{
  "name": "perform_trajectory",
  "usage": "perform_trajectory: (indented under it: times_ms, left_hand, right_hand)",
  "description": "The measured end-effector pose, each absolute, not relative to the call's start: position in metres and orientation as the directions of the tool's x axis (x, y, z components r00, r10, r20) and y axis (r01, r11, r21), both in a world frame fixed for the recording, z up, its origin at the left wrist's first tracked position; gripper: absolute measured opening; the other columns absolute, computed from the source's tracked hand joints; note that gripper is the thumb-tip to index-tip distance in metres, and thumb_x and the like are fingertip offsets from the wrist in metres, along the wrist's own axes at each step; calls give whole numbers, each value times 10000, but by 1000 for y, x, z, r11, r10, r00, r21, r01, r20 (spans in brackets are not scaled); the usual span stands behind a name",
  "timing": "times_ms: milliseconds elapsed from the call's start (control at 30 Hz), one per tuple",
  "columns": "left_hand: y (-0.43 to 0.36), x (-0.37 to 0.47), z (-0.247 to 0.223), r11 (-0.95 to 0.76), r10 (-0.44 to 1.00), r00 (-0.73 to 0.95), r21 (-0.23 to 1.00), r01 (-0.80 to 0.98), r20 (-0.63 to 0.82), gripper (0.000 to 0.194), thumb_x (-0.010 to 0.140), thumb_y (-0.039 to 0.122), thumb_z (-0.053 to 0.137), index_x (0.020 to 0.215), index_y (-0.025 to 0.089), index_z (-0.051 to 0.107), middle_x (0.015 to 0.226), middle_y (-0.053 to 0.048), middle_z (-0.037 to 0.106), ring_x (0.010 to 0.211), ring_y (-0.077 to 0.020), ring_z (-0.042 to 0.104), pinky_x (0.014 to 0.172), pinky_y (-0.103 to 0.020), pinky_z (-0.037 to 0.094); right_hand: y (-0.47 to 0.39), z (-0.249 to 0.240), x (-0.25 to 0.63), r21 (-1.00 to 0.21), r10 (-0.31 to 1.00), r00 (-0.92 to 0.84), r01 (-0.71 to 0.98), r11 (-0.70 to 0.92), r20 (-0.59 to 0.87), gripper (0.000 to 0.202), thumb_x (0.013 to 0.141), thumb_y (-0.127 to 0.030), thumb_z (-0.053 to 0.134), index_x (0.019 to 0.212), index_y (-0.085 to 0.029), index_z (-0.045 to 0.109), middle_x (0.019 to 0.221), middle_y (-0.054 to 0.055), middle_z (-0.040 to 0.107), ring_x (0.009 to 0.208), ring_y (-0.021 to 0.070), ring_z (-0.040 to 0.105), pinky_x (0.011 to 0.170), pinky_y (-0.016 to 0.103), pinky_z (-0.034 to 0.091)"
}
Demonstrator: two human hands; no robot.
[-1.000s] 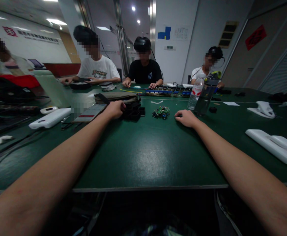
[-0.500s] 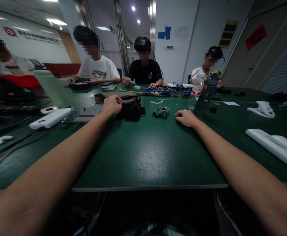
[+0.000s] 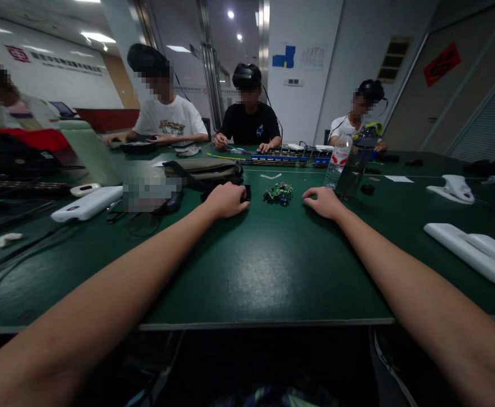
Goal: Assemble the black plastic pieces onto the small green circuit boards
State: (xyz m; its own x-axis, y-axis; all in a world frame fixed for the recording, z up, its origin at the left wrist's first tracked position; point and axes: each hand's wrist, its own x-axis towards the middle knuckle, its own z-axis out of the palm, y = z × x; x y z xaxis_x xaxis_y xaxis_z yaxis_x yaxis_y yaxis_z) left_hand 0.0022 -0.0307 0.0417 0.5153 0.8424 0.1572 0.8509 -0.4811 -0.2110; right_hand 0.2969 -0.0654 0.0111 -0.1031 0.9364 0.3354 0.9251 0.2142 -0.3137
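The left hand (image 3: 231,200) has moved to the right since the earlier frames: half a second ago it was beside the olive pouch (image 3: 207,168), and now it lies over the black boxes (image 3: 248,193). Most of these boxes, which were visible before, are now covered by it, and only small dark parts appear at its sides. Its fingers are bent downward, but I cannot tell whether they grip a box.

The pile of small green boards (image 3: 279,194) remains in the same place on the green counter (image 3: 264,271), between the two hands and touched by neither. The right hand (image 3: 322,202) has almost not changed its position; it rests near the pile with fingers loosely curled, and whether something is inside, I cannot tell. Just behind it stand a clear bottle (image 3: 339,164) and a dark bottle (image 3: 357,167), both as before. The pouch is now less hidden by the left hand.
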Motion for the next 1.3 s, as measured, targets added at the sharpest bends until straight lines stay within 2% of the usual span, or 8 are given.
perform_trajectory:
  times_ms: [100, 233, 467, 633, 767, 967, 1100, 1300]
  left_hand:
    - [-31, 4, 36, -483, 833, 535, -288, 827, 139, 324, 838, 312, 526, 1133, 207, 612, 1097, -116, 689, 1072, -293, 618, 850, -367, 467]
    - [-30, 2, 34, -470, 835, 524, -276, 838, 169, 319, 853, 240, 503, 1163, 215, 576, 1089, -107, 700, 1051, -288, 643, 847, -380, 457]
    - [-38, 8, 38, -505, 791, 553, -230, 832, 260, 353, 889, 230, 501, 1240, 193, 507, 1116, -108, 702, 1038, -283, 659, 827, -365, 465]
    - [-44, 17, 37, -592, 719, 620, -190, 783, 315, 286, 929, 286, 487, 1199, 204, 535, 1048, -82, 715, 967, -251, 675, 795, -329, 473]
    - [-51, 28, 31, -727, 626, 713, -95, 680, 316, 231, 959, 296, 442, 1128, 203, 569, 952, -59, 711, 871, -228, 676, 760, -314, 469]
    - [-75, 53, 18, -892, 451, 808, 154, 425, 380, 165, 959, 270, 443, 1032, 201, 574, 853, -19, 668, 784, -166, 636, 733, -276, 463]
    - [-87, 63, 15, -929, 370, 821, 179, 324, 435, 163, 889, 300, 562, 1013, 194, 570, 883, -33, 641, 855, -180, 603, 787, -299, 474]
    - [-65, 50, 13, -904, 427, 775, 214, 370, 465, 220, 921, 372, 486, 981, 180, 576, 968, -76, 630, 933, -212, 579, 863, -352, 469]
  right_hand:
    - [-63, 9, 301, -363, 916, -58, 906, 215, 398, 213, 832, -157, 588, 962, -168, 757, 1018, 44, 755, 994, 195, 679, 956, 302, 476]
    - [-63, 8, 303, -408, 890, -1, 889, 210, 456, 207, 820, -132, 596, 956, -145, 752, 989, 60, 756, 938, 196, 686, 927, 314, 490]
    - [-67, 13, 288, -377, 866, -91, 874, 306, 491, 193, 805, -119, 597, 929, -159, 740, 949, 57, 752, 910, 198, 681, 900, 325, 488]
    - [-69, 11, 273, -397, 880, -165, 845, 359, 446, 294, 795, -109, 600, 1073, -151, 684, 889, 39, 729, 816, 165, 663, 820, 281, 481]
    - [-69, 9, 269, -395, 903, -187, 851, 345, 386, 332, 782, -108, 610, 1108, -148, 657, 848, 26, 707, 764, 148, 635, 778, 259, 463]
    - [-67, 7, 275, -394, 922, -160, 868, 301, 352, 359, 797, -134, 599, 1154, -150, 634, 853, 29, 691, 752, 149, 618, 776, 262, 462]
    - [-64, 1, 273, -366, 913, -174, 876, 315, 370, 495, 794, -155, 611, 1287, -155, 567, 982, 68, 690, 822, 177, 619, 830, 295, 471]
    - [-59, -10, 260, -269, 893, -247, 893, 360, 376, 607, 804, -215, 632, 1386, -154, 471, 1186, 139, 618, 1079, 249, 571, 982, 391, 427]
